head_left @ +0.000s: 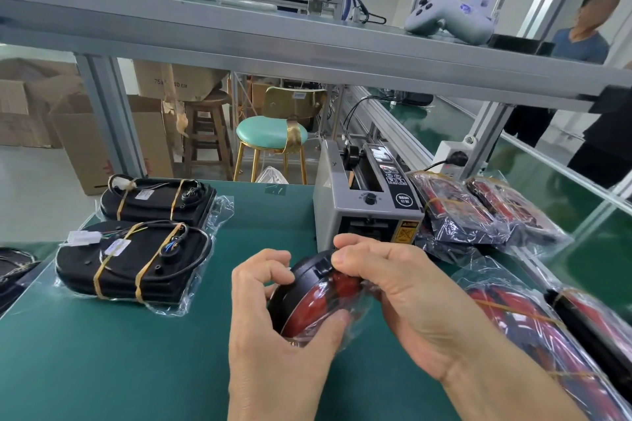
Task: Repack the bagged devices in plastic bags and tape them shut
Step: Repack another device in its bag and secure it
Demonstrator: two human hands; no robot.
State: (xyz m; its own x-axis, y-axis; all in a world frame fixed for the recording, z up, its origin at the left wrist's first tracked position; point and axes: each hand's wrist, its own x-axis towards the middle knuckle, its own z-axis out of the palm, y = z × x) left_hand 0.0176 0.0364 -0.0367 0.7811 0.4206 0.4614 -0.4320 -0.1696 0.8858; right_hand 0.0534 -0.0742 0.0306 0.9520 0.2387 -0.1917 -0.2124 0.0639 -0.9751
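A black and red device in a clear plastic bag (316,304) is held on edge above the green mat (136,352), just in front of the tape dispenser (362,198). My left hand (273,314) grips its lower left side, thumb under the bag. My right hand (403,297) curls over its top right and pinches the bag's film near the top. Two bagged black devices bound with yellow bands lie at the left: the near one (133,267) and the far one (157,200).
Several bagged red and black devices lie in a pile at the right (478,212) and at the near right (533,335). An aluminium shelf (307,44) crosses overhead with a grey controller (448,19). A person stands at the far right (588,79). Stools and cartons stand beyond the table.
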